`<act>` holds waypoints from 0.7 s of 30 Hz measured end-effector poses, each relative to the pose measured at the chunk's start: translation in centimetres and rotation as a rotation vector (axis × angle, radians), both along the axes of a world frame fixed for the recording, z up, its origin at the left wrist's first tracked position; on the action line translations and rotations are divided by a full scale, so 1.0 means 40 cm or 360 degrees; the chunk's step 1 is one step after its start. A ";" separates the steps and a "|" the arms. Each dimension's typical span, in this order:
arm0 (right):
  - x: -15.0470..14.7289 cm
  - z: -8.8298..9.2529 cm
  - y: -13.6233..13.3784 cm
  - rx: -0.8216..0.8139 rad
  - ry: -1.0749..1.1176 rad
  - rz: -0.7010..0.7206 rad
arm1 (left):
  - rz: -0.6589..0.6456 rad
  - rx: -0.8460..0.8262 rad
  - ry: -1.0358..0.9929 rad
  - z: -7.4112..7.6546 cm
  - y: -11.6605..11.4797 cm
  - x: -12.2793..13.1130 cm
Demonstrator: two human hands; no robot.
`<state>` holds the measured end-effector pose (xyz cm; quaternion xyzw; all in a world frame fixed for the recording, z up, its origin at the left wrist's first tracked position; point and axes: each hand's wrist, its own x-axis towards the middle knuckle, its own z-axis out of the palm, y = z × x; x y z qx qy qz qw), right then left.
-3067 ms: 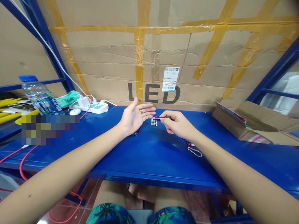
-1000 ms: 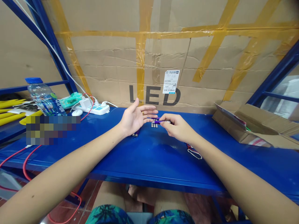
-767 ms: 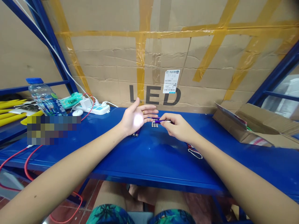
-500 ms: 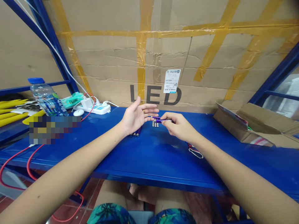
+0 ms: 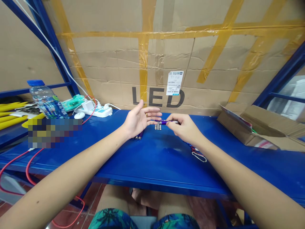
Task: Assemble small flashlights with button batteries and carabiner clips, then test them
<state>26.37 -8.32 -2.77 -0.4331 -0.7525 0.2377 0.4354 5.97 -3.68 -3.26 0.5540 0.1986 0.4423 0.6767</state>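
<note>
**Small purple flashlight (image 5: 164, 122) pinched in the right hand (image 5: 185, 128) and pointed at an open left hand (image 5: 138, 120)**

Dead center of the frame, the flashlight is held level just above the blue counter (image 5: 152, 159), gripped between the thumb and fingertips of the right hand. Its tip is right by the left fingertips, though actual contact can't be made out. The left hand is kept spread, palm turned toward the flashlight, with nothing held in it. A little cluster of button cells (image 5: 157, 127) is sat on the counter right under the flashlight. A couple more purple flashlights (image 5: 138, 137) are laid below the left palm, and carabiner clips (image 5: 198, 155) are parked beside the right wrist. A water bottle (image 5: 46, 101) and power strip (image 5: 98, 111) are seen at the left, and an opened cardboard box (image 5: 256, 127) at the right.
</note>
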 end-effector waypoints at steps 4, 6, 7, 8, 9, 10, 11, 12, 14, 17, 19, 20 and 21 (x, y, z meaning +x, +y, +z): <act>-0.001 0.002 -0.002 0.0021 0.0022 -0.0021 | -0.0014 -0.0008 -0.0018 0.000 -0.002 0.000; -0.001 0.005 -0.004 0.0029 0.0032 -0.0040 | -0.0020 -0.0014 -0.0027 0.000 -0.002 0.000; -0.001 0.006 -0.006 0.0036 0.0034 -0.0052 | -0.0021 -0.0017 -0.0031 0.000 -0.002 0.000; -0.001 0.007 -0.006 0.0043 0.0036 -0.0060 | -0.0022 -0.0018 -0.0035 0.000 -0.002 0.000; -0.001 0.007 -0.006 0.0050 0.0037 -0.0065 | -0.0023 -0.0018 -0.0035 0.000 -0.003 0.000; 0.000 0.008 -0.006 0.0055 0.0034 -0.0067 | -0.0022 -0.0015 -0.0033 0.000 -0.003 0.000; 0.000 0.007 -0.006 0.0058 0.0026 -0.0068 | -0.0021 -0.0010 -0.0029 0.000 -0.003 0.000; 0.000 0.007 -0.005 0.0059 0.0015 -0.0070 | -0.0018 -0.0006 -0.0023 0.001 -0.003 0.000; 0.001 0.007 -0.004 0.0059 -0.0004 -0.0072 | -0.0013 -0.0001 -0.0018 0.001 -0.003 0.000; 0.003 0.007 -0.002 0.0063 -0.0008 -0.0071 | -0.0020 -0.0007 -0.0023 0.002 -0.004 0.000; 0.005 0.008 -0.001 0.0062 -0.0018 -0.0064 | -0.0020 -0.0009 -0.0022 0.002 -0.004 0.000; 0.006 0.008 0.000 0.0061 -0.0025 -0.0061 | -0.0017 -0.0007 -0.0020 0.002 -0.004 0.000; 0.007 0.008 0.001 0.0059 -0.0031 -0.0058 | -0.0016 -0.0004 -0.0017 0.001 -0.004 0.000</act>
